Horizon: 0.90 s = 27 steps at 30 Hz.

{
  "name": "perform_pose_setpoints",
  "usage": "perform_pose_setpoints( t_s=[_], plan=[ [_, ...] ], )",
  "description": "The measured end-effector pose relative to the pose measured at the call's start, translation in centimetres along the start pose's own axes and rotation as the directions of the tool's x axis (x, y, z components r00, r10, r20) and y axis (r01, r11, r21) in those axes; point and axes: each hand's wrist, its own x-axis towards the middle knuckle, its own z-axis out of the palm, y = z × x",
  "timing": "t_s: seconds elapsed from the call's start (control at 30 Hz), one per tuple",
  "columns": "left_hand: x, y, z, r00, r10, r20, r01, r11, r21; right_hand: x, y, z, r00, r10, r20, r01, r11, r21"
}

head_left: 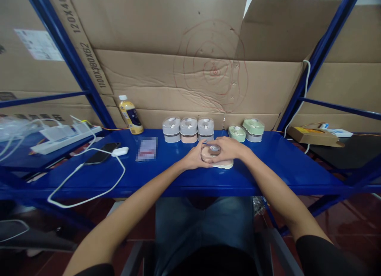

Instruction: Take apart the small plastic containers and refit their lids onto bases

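Both of my hands meet on a small pink container (pixel 214 159) that stands on the blue shelf (pixel 268 168) in front of me. My left hand (pixel 193 157) wraps its left side with curled fingers. My right hand (pixel 228 148) covers its top and right side, fingers bent over the lid. Behind them, a row of three similar lidded containers (pixel 188 130) lines the back of the shelf, and two green ones (pixel 246 131) stand to the right.
A yellow bottle (pixel 130 115) stands at the back left, near a phone (pixel 102 153), a white charger cable (pixel 89 180) and a power strip (pixel 64 137). Cardboard sheets (pixel 190 69) back the shelf. A flat box (pixel 312 135) lies at right. Blue rack posts (pixel 321 49) flank the space.
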Motion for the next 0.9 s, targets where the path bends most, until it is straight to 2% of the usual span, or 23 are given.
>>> perform_pose_setpoints(
  t_s=[0.13, 0.33, 0.67, 0.73, 0.9],
  plan=[
    [0.0, 0.4, -0.1, 1.000, -0.010, 0.009, 0.010, 1.000, -0.007, 0.4, 0.1, 0.1, 1.000, -0.003, 0.004, 0.003, 1.000, 0.012],
    [0.0, -0.3, -0.1, 1.000, -0.010, 0.008, 0.009, 1.000, 0.013, 0.2, 0.3, 0.4, 0.999, -0.007, 0.043, 0.004, 0.998, 0.055],
    [-0.2, -0.2, -0.1, 0.998, 0.009, 0.061, -0.008, 1.000, -0.018, -2.6, 0.5, 2.8, 0.993, 0.096, -0.072, -0.084, 0.984, 0.159],
    [-0.2, -0.2, -0.1, 0.997, 0.007, 0.072, -0.006, 1.000, -0.015, -3.0, 0.6, 3.0, 0.992, 0.080, -0.102, -0.062, 0.984, 0.168],
    [-0.2, -0.6, -0.1, 0.996, 0.035, 0.083, -0.039, 0.998, 0.041, -5.3, 1.9, 2.8, 0.992, -0.077, -0.101, 0.095, 0.976, 0.194]
  ],
)
